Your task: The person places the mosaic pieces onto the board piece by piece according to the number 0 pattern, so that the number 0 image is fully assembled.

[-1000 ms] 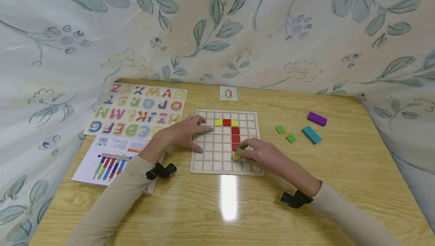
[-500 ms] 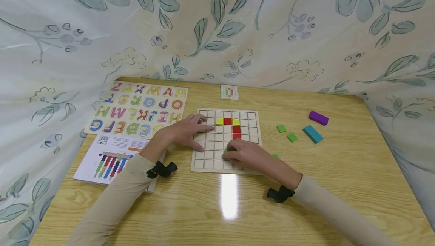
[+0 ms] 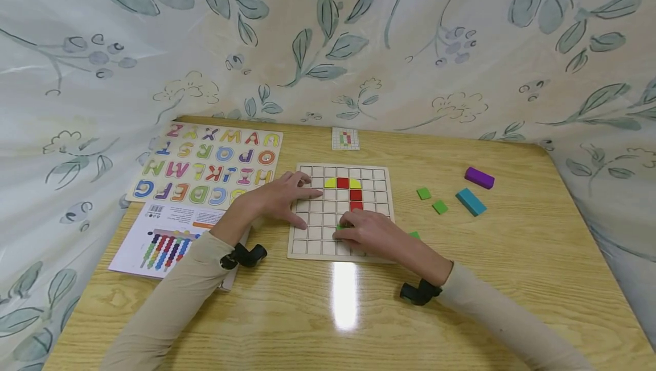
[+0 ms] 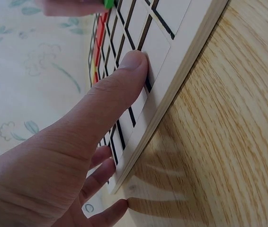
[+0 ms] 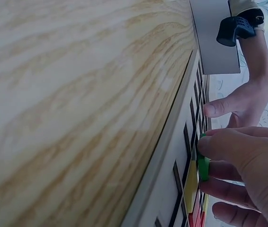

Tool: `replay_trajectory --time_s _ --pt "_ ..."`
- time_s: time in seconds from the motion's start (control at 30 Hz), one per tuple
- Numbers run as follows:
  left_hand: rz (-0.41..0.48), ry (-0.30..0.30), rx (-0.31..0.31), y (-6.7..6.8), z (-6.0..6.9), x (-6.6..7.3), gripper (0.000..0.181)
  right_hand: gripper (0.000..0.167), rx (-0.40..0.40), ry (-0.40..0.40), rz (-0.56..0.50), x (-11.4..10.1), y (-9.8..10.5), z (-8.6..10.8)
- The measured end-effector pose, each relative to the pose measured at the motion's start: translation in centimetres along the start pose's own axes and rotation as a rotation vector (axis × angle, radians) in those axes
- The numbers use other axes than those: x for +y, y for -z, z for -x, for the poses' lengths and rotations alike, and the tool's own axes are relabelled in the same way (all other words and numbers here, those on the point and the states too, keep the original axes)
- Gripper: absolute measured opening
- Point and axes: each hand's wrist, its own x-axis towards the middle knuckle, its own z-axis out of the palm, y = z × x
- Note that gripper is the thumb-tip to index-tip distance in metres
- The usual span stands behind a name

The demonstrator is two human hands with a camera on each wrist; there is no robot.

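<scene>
A wooden grid board (image 3: 307, 247) lies on the table. My left hand (image 3: 277, 197) rests on its left edge, fingers spread and thumb (image 4: 131, 64) on the grid in the left wrist view. Between thumb and fingers, my right hand (image 3: 371, 233) pinches a green square tile (image 5: 203, 163) at the board's lower middle. Whether that tile lies fully in a cell, I cannot tell. Farther up the board, a red tile (image 3: 343, 183) sits between two yellow rounded pieces (image 3: 331, 182), with more red tiles (image 3: 356, 195) below. In the right wrist view, a yellow piece (image 5: 191, 187) shows beside the green tile.
Loose green tiles (image 3: 423, 193) lie to the right, one partly behind my right wrist. Beyond them are a teal block (image 3: 471, 202) and a purple block (image 3: 479, 177). A small pattern card (image 3: 345, 139) lies behind the board; an alphabet puzzle (image 3: 205, 160) and booklet (image 3: 133, 246) are left.
My right hand has moved left across the board with the green tile, from beside the lower yellow piece, then stayed nearly still. My left hand has kept its place.
</scene>
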Motion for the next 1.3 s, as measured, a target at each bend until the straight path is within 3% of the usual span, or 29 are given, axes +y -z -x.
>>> replay_trajectory --time_s 1.3 --pt "-0.01 -0.001 -0.003 -0.18 0.04 -0.18 0.082 0.026 -0.061 -0.006 0.046 -0.01 -0.08 0.27"
